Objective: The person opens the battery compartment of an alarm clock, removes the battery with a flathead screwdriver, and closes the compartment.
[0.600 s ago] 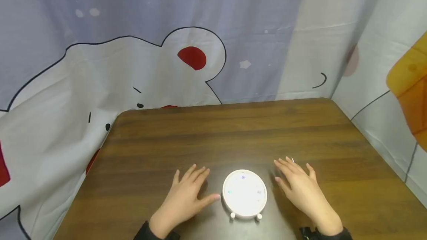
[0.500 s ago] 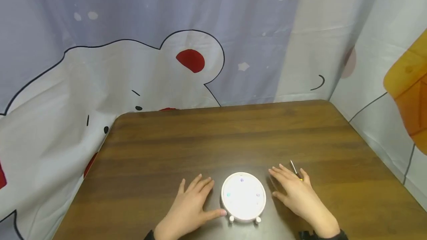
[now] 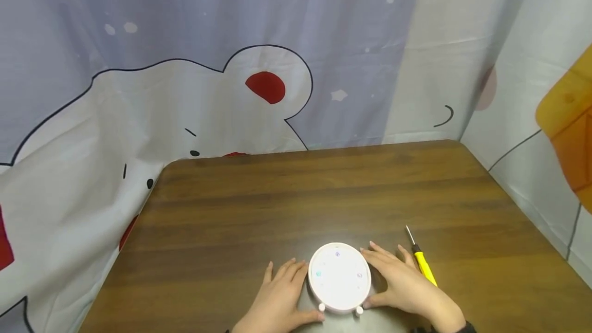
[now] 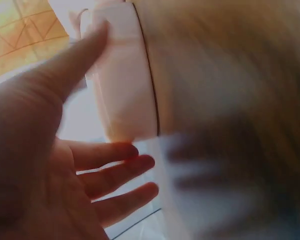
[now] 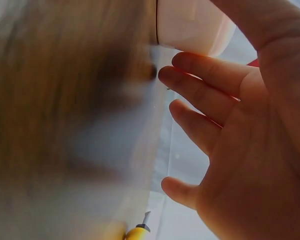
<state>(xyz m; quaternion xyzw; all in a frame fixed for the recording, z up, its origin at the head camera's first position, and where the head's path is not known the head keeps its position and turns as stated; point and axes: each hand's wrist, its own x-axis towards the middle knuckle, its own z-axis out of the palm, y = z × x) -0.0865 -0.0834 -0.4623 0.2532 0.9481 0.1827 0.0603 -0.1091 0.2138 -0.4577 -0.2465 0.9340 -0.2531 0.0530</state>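
Observation:
A round white device (image 3: pixel 339 277) with a brightly glowing face lies on the brown table, two small white pegs on its near edge. My left hand (image 3: pixel 282 299) is at its left side, fingertips right at the rim and thumb near the left peg. On the other side, my right hand (image 3: pixel 402 281) has its fingertips at the right rim and its thumb near the right peg. In the left wrist view the thumb overlaps the device's pale side wall (image 4: pixel 125 75). The right wrist view has loosely extended fingers (image 5: pixel 202 87) just beside the device.
A yellow screwdriver (image 3: pixel 423 263) with a black collar lies to the right of my right hand, tip pointing away. Its lower handle is hidden behind the wrist. The wooden table (image 3: pixel 296 194) ends at a printed curtain (image 3: pixel 351 55) at the back and sides.
Both hands have moved inward to the sides of the round device, the right one leftward and the left one rightward. The screwdriver, mostly covered by the right hand before, is now visible.

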